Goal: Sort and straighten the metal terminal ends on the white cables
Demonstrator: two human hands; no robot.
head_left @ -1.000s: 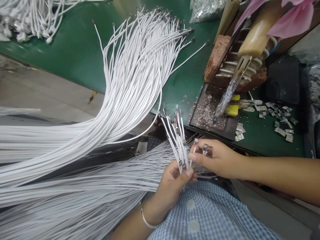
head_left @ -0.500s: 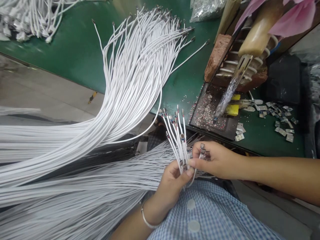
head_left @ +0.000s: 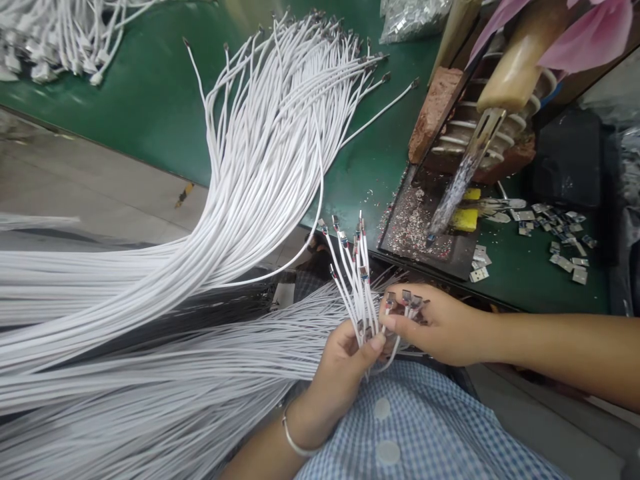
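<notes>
My left hand (head_left: 345, 373) grips a small fan of white cables (head_left: 353, 280) near their ends, the metal connector tips pointing up toward the green table (head_left: 150, 100). My right hand (head_left: 440, 323) sits just right of it, pinching a few cable ends with metal tips (head_left: 407, 300) between thumb and fingers. Both hands hover over my lap, above a checked blue shirt (head_left: 420, 433). A long sheaf of white cables (head_left: 150, 373) runs left from my hands.
A big bundle of white cables (head_left: 270, 133) drapes off the table edge. A soldering iron (head_left: 493, 100) on a stand leans over a dark tray (head_left: 425, 233) with solder bits. Loose metal shells (head_left: 555, 240) lie at right, and more cables (head_left: 60, 40) lie at the far left.
My right hand has drawn cable ends away from the fan, dipped toward my left thumb, then lifted again with a few tips showing. My left hand barely moved.
</notes>
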